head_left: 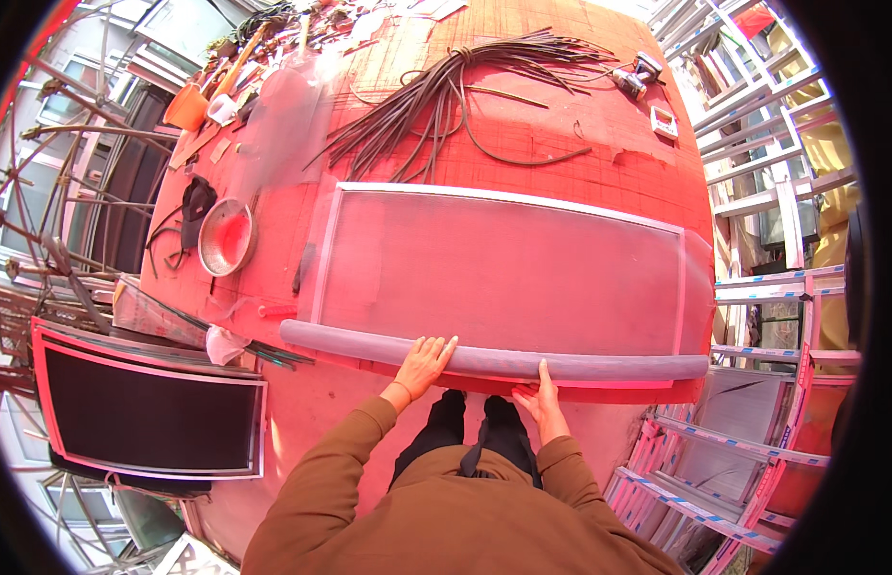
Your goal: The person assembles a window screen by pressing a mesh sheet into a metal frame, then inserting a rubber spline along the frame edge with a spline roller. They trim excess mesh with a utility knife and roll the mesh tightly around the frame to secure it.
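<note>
A long grey roll of screen mesh [494, 361] lies along the near edge of the red table. From it, a sheet of fine mesh [503, 264] stretches over a white rectangular frame [532, 199] lying flat. My left hand [423, 368] rests on the roll left of its middle, fingers stretched out over the top. Right of the middle, my right hand [541, 398] grips the roll's near side, thumb up along it and fingers partly hidden below.
Dark rubber strips [436, 105] lie bundled beyond the frame, with a power drill [638, 75] at far right. A round metal pan [228, 238] and black cap [197, 201] sit at left. A framed dark screen [149, 407] stands lower left; metal ladders [753, 287] flank the right.
</note>
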A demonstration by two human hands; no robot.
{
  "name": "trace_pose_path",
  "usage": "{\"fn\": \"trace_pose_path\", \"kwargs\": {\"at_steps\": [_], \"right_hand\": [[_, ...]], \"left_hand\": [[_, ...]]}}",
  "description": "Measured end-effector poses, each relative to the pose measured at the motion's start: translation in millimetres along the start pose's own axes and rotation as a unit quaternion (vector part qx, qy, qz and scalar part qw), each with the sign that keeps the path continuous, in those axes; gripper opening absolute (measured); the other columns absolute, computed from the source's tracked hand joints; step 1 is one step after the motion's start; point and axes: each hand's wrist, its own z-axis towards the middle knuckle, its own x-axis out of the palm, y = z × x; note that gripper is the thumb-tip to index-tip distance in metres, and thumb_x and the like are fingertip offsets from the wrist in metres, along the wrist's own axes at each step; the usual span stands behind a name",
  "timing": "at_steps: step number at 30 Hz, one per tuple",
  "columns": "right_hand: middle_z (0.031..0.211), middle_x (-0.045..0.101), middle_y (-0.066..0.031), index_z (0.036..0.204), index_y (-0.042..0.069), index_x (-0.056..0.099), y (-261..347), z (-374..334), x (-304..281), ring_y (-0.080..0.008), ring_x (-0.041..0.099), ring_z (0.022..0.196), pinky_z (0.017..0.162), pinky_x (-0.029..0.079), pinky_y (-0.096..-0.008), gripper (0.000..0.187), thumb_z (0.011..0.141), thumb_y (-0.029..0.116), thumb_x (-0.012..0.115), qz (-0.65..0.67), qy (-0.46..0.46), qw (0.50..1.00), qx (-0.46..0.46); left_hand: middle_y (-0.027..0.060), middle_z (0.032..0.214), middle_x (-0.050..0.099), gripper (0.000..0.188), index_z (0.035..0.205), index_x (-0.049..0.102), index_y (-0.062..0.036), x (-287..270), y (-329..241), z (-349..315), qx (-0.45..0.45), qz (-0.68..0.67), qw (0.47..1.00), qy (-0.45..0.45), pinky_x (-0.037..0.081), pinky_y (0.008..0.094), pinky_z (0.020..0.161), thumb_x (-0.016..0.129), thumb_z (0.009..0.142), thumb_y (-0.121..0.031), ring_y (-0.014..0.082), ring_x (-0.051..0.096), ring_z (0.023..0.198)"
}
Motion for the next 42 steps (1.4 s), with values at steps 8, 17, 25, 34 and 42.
{"fn": "trace_pose_path", "kwargs": {"at_steps": [8,17,25,34,42], "right_hand": [[0.139,0.061,-0.0195,0.146,0.001,0.058,8.0,12.7,20.1,-0.0390,0.066,0.118,0.102,0.058,-0.0634,0.070,0.103,0.053,0.074,0.029,-0.062,0.995,-0.076],[0.131,0.067,-0.0189,0.137,-0.005,0.060,95.2,63.6,36.3,-0.0361,0.071,0.112,0.097,0.061,-0.0613,0.066,0.104,0.051,0.073,-0.010,-0.065,0.985,-0.161],[0.124,0.071,-0.0187,0.124,0.000,0.060,68.6,-11.6,32.6,-0.0424,0.073,0.109,0.099,0.060,-0.0566,0.054,0.095,0.038,0.085,-0.471,-0.268,0.777,-0.319],[0.154,0.054,-0.0189,0.150,0.001,0.057,71.0,-35.8,51.4,-0.0392,0.044,0.150,0.132,0.027,-0.0569,0.085,0.078,0.025,0.094,-0.739,-0.110,0.448,-0.491],[0.136,0.063,-0.0179,0.136,0.000,0.059,46.0,-16.0,34.9,-0.0389,0.055,0.135,0.128,0.034,-0.0594,0.077,0.071,0.021,0.095,-0.788,-0.013,0.431,-0.440]], "left_hand": [[0.0124,0.115,0.065,0.051,0.143,0.061,0.0011,9.1,35.5,19.6,0.032,-0.033,0.999,-0.006,0.051,0.0424,0.094,0.062,0.094,-0.012,0.0296,0.064,0.106],[0.0096,0.111,0.065,0.030,0.123,0.064,-0.0062,24.3,45.2,107.3,-0.025,0.000,0.999,-0.040,0.050,0.0426,0.096,0.063,0.093,-0.010,0.0271,0.065,0.109],[0.0132,0.140,0.063,0.043,0.141,0.058,-0.0029,26.0,25.3,64.8,-0.032,-0.014,0.999,-0.041,0.037,0.0520,0.127,0.059,0.099,-0.011,0.0293,0.058,0.137],[0.0154,0.145,0.061,0.045,0.144,0.056,-0.0016,35.1,12.3,33.5,-0.047,-0.037,0.996,-0.061,0.034,0.0536,0.129,0.057,0.100,-0.011,0.0317,0.056,0.143],[0.0133,0.145,0.061,0.051,0.149,0.057,-0.0027,28.0,41.5,-58.2,-0.073,-0.023,0.994,-0.081,0.035,0.0516,0.128,0.059,0.100,-0.013,0.0293,0.056,0.141]]}}
